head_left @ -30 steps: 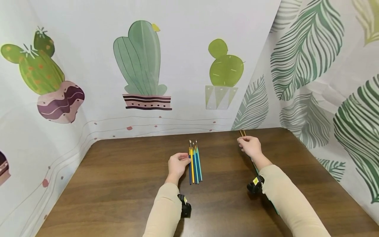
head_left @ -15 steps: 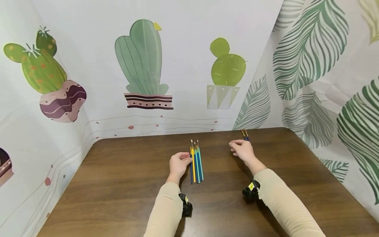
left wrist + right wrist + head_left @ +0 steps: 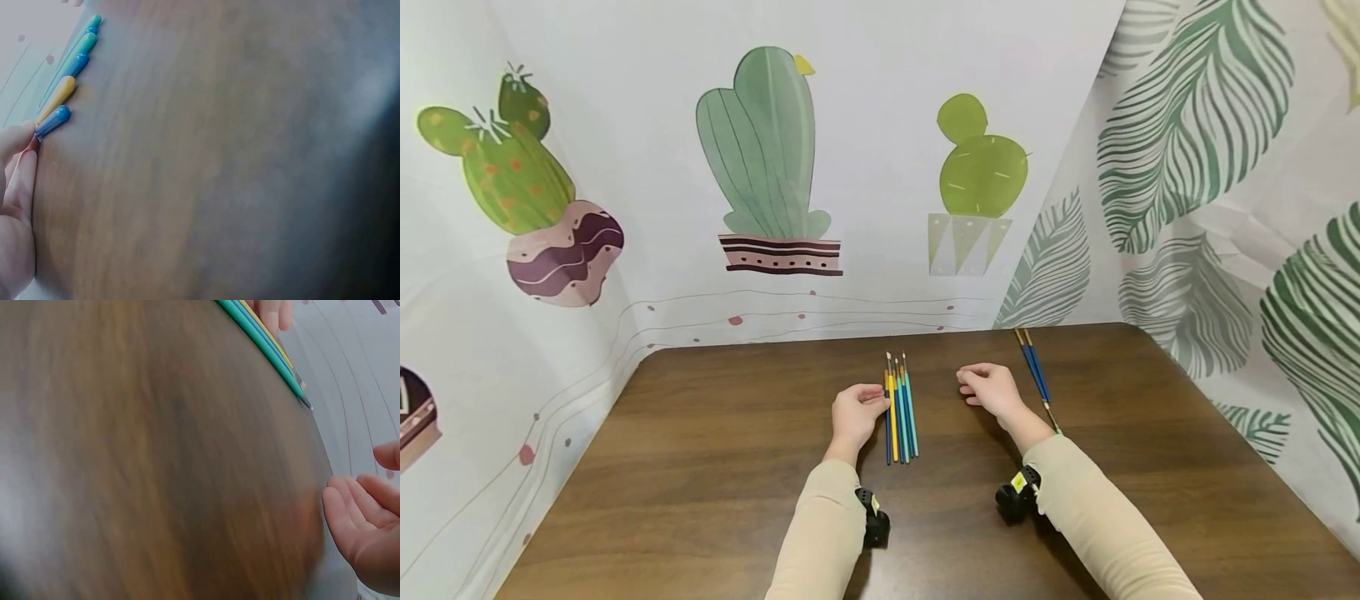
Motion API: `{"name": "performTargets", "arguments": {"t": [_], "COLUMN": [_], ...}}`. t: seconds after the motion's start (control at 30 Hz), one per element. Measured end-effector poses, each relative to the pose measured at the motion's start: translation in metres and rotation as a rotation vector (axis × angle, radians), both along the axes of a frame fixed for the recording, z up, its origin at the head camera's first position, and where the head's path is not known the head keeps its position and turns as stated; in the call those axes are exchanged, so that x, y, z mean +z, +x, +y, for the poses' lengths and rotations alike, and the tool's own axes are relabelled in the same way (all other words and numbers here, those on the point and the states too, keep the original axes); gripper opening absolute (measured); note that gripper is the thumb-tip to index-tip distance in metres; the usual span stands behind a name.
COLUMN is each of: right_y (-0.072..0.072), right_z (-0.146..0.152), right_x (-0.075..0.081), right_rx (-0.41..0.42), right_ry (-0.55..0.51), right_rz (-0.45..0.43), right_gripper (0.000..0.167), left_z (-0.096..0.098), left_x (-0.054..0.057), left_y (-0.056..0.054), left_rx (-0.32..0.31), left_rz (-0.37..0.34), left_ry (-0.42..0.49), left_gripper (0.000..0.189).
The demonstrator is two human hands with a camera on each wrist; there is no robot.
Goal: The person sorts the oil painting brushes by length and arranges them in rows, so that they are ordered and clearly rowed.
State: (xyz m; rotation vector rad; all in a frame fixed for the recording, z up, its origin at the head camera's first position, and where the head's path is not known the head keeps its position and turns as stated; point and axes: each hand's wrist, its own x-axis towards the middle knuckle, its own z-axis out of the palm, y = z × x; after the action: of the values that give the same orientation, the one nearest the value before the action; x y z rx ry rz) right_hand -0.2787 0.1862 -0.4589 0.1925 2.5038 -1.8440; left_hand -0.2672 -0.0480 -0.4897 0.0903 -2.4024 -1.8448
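The left hand (image 3: 853, 411) rests on the table (image 3: 700, 467), loosely curled fingers touching a row of brushes (image 3: 900, 408) at its 3 o'clock. The right hand (image 3: 991, 390) hovers relaxed and empty, with two blue brushes (image 3: 1034, 372) lying at its 2 o'clock.

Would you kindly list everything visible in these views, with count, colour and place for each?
row of brushes: five, dark blue, yellow, blue, orange-tipped and teal, side by side at the table's middle.
pair of brushes: two, dark blue handles, lying together at the far right of the table.
table: one, dark brown wood, under everything.
backdrop: white sheets printed with cacti behind and left, green leaves at right.
wrist cameras: two, black, one on each forearm.
left hand: fingertips touching the left edge of the row of brushes.
right hand: holds nothing, loosely curled, between the two groups.
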Motion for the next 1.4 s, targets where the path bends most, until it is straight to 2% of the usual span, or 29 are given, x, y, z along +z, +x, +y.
{"name": "performTargets", "arguments": {"t": [0.33,0.63,1.13,1.4], "right_y": [0.001,0.001,0.002,-0.001], "right_z": [-0.019,-0.04,-0.068,-0.075], "right_x": [-0.002,-0.002,-0.001,0.001], "right_rx": [0.039,0.05,0.045,0.014], "right_ry": [-0.042,-0.12,-0.2,-0.228], "right_rz": [-0.016,-0.053,-0.108,-0.132], "right_gripper": [0.035,0.034,0.036,0.035], "left_z": [0.0,-0.001,-0.001,0.0], "left_x": [0.003,0.004,0.003,0.006], "left_y": [0.0,0.001,0.001,0.002], "left_rx": [-0.005,-0.002,0.002,-0.015], "left_rz": [-0.022,-0.028,-0.035,-0.033], "left_ry": [0.0,-0.004,0.002,0.01], "left_gripper": [0.023,0.023,0.023,0.023]}}
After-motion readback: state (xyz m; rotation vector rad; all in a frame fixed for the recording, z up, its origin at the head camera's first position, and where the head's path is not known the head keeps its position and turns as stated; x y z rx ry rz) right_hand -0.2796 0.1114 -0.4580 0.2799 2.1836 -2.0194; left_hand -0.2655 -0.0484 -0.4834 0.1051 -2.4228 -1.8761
